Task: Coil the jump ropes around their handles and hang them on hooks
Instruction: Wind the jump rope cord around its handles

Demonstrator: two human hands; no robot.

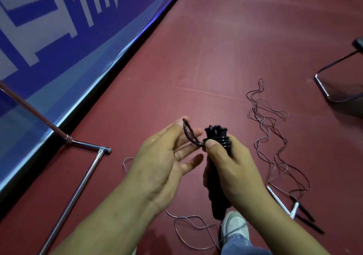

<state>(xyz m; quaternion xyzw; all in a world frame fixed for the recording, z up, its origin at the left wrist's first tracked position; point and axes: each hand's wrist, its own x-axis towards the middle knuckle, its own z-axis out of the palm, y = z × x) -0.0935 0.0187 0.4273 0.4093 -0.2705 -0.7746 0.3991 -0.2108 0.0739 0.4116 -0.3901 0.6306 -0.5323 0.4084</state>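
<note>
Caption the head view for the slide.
Right hand grips black handles with rope coiled at the top; left hand holds the rope loop; loose ropes lie on the red floor.

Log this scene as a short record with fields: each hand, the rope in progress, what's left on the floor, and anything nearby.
left: left hand pinches a loop of the black rope
right: right hand grips the black handles, thumb on the coils
progress: several turns wound near the handles' top; not hung
floor: loose ropes tangled at right on the red floor; a thin rope by the shoe
nearby: metal stand at left; no hooks in view
</note>
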